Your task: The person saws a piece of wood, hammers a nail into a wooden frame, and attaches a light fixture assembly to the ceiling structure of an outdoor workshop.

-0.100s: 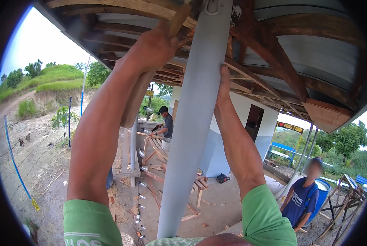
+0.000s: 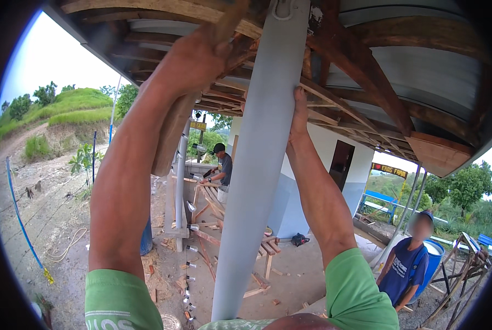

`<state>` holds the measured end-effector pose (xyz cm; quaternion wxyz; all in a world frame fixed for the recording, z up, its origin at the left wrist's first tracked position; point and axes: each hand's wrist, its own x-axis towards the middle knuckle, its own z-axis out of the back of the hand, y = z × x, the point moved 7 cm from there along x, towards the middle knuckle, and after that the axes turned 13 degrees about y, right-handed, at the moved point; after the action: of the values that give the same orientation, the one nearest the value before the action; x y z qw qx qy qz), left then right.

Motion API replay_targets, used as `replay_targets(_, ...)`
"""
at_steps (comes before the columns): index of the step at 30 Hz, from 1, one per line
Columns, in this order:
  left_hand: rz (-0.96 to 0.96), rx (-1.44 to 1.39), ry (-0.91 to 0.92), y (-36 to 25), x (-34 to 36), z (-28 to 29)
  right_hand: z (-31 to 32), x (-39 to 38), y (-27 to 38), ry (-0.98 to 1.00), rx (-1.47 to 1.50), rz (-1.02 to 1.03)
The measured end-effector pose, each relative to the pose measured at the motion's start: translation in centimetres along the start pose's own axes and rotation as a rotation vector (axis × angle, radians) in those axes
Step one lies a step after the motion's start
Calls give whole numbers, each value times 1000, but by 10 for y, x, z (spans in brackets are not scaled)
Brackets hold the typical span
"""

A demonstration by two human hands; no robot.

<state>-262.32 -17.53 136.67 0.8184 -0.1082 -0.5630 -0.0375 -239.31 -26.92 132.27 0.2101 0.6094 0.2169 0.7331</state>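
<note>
A grey round post (image 2: 259, 148) rises in front of me to the roof frame, with a metal loop (image 2: 282, 10) at its top. My left hand (image 2: 197, 61) is raised left of the post, closed round a length of wood (image 2: 174, 129). One end of that wood sticks up above the fist, and the broader end hangs behind my forearm. My right hand (image 2: 299, 113) grips the post's right side at a lower height; its thumb shows, while most of its fingers are hidden behind the post.
Wooden beams (image 2: 367, 66) and roof sheets hang close overhead. A co-worker (image 2: 221, 168) stands at a wooden frame (image 2: 210, 198) beyond the post. Another person (image 2: 408, 264) stands at lower right beside a blue drum (image 2: 430, 264). Light bulbs (image 2: 192, 226) hang on a string.
My left hand and the length of wood have shifted left, away from the post. My right hand stays on the post.
</note>
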Motion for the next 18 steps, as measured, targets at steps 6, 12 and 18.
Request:
replay_targets(6,-54,237,-31,3,4,-8,-5,1,2,32,-3,25)
replay_targets(12,-105,265,-184,-10,-3,18,-1,0,3,4,-3,34)
replay_targets(18,-93,292,2,5,13,-15,-14,4,-3,84,-5,-29)
